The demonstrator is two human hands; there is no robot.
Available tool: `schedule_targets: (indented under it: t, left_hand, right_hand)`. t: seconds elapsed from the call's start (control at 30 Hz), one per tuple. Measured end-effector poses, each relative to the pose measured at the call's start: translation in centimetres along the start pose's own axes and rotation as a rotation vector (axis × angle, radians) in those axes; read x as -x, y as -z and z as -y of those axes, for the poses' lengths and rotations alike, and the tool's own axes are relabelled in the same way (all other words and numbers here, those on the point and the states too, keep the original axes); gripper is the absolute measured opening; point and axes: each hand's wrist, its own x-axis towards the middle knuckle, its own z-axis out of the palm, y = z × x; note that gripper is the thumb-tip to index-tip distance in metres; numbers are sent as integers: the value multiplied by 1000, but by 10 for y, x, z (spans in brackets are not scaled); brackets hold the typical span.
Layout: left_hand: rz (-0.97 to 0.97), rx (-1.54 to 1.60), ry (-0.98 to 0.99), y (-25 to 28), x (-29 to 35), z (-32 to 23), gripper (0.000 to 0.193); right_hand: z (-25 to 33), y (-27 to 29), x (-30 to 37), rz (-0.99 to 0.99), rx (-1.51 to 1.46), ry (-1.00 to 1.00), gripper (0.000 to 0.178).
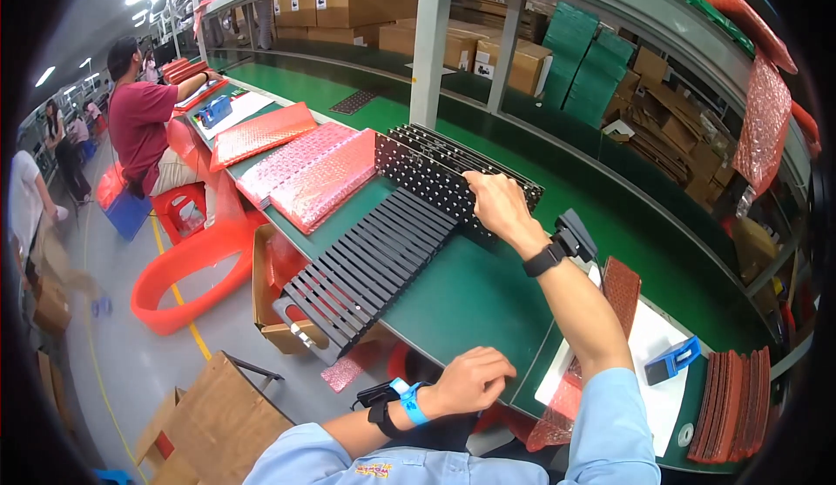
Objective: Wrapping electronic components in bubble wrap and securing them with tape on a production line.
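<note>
On the green table (470, 302), a slatted black rack (376, 267) lies before a white-dotted black panel (418, 170) — it stands under the right hand (498, 205), whose fingers pinch its top edge — while the left hand (475, 379), loosely bent, hovers by the table's near edge
</note>
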Motion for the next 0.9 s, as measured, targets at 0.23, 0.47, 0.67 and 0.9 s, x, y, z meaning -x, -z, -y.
schedule_targets:
  t: [0.23, 0.47, 0.67, 0.9]
  left_hand:
    - [76, 30, -5, -12, -10, -4, 18]
    - [60, 108, 248, -25, -48, -11, 21]
    - [353, -165, -88, -94, -153, -68, 30]
    - [959, -518, -539, -234, -171, -69, 64]
  right_hand:
    - [-36, 0, 8, -17, 27, 34, 16]
    - [-7, 127, 123, -463, -117, 174, 35]
    - [-68, 233, 417, -464, -428, -552, 33]
    - [-103, 215, 582, -506, -232, -869, 33]
